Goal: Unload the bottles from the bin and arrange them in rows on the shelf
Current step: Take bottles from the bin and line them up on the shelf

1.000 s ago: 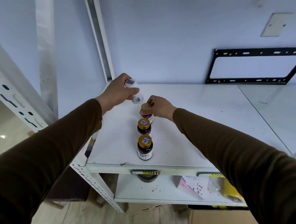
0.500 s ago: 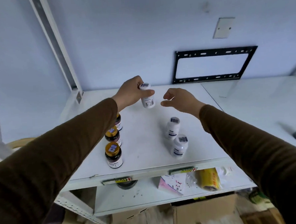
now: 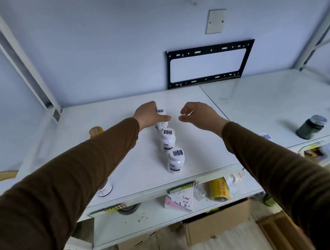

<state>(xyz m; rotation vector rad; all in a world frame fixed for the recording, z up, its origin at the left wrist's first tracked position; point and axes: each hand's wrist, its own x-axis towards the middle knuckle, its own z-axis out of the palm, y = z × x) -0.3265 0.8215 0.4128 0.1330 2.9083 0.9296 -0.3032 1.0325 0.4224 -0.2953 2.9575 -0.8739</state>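
Left of frame: gold-cap bottle (image 3: pixel 96 130) on shelf (image 3: pixel 209 155), another part hidden under sleeve. Centre: left hand (image 3: pixel 148 115), grip closed round white bottle (image 3: pixel 161 119), setting it at far end of row behind two white bottles (image 3: pixel 167 140). Right hand (image 3: pixel 197 114) beside, grip half-curled, empty. Far right: dark jar (image 3: pixel 311 126). Bin not visible; remaining count unknown.
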